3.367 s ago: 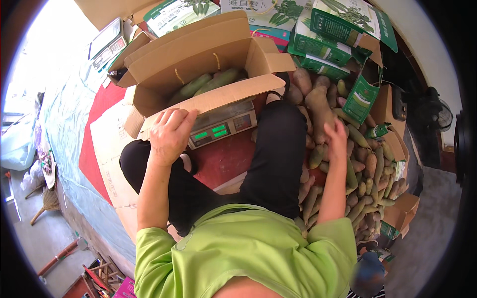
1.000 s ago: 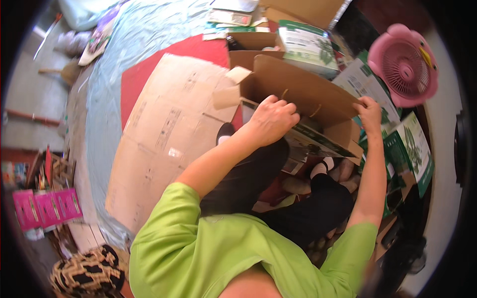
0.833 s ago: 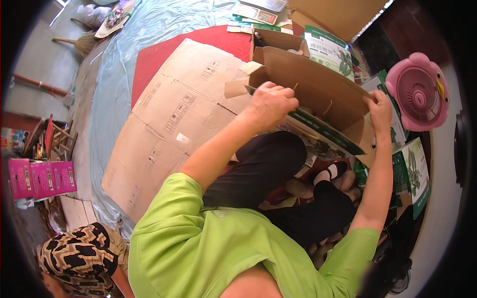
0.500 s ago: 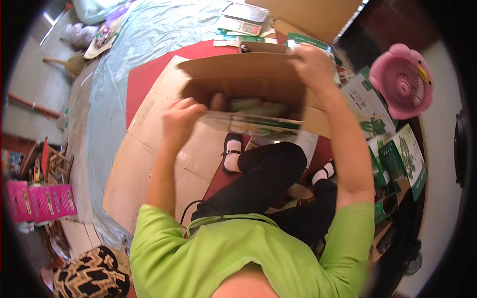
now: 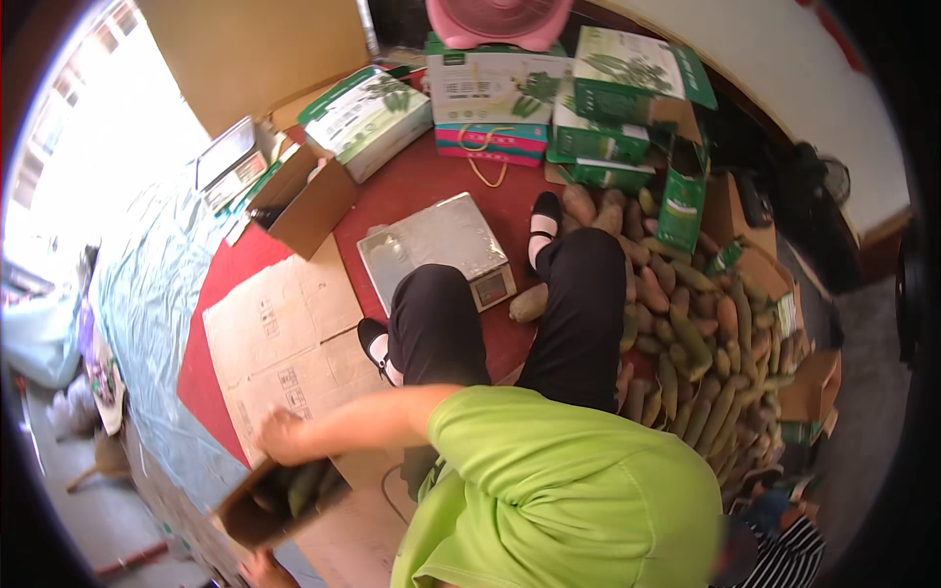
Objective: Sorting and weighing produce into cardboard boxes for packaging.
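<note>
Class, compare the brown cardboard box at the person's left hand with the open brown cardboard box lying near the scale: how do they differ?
The brown cardboard box at the left hand holds long green vegetables; the open brown cardboard box near the scale shows none. The first lies behind the seated person, touched by the left hand; the second lies ahead, untouched, beside the flat silver scale. Both are brown and open.

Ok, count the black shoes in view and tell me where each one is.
2. One black shoe rests beside the scale's right edge; the other shoe sits on the flattened cardboard near the scale's front corner.
</note>
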`<state>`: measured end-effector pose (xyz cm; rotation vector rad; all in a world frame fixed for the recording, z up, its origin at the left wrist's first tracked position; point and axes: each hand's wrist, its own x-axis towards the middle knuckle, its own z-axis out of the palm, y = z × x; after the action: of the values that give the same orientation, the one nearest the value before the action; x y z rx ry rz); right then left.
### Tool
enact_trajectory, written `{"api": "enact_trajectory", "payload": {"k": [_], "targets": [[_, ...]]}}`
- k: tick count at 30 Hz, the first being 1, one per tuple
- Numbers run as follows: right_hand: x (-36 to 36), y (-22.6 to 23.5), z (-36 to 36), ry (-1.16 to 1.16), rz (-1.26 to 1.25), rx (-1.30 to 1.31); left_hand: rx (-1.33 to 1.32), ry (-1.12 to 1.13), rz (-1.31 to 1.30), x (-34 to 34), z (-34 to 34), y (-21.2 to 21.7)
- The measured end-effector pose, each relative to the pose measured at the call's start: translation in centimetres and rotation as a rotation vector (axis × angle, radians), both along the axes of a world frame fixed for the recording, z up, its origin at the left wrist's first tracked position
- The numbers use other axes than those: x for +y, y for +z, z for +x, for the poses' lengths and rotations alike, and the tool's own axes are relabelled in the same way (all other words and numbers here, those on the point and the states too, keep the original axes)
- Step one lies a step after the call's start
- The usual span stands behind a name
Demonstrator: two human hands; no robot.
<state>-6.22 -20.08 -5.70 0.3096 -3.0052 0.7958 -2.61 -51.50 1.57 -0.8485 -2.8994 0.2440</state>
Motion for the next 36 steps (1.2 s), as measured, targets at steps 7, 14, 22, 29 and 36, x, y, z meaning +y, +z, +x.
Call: {"api": "enact_trajectory", "payload": {"k": [7, 14, 22, 29, 36], "targets": [[2.2, -0.7, 2.0, 0.035, -0.067, -0.194, -0.056, -0.09, 0.095, 2.4, -2.5, -1.4], [25.8, 4.1, 6.2, -0.352, -0.177, 0.187, -0.143, -0.159, 0.196, 8.7, -8.1, -4.1], [45.6, 4.4, 29.6, -1.085, -0.307, 0.462, -0.243, -0.164, 0.278, 15.7, -10.2, -4.5], [46.7, -8.5, 53.1, -1.678, -1.079, 0.339, -0.429, -0.622, 0.518, 44.3, -0.3, 0.9], [43.4, -14.5, 63.1, -2.294, -1.161, 0.221, -0.323, -0.971, 0.471, 55.4, 4.4, -2.6]]}}
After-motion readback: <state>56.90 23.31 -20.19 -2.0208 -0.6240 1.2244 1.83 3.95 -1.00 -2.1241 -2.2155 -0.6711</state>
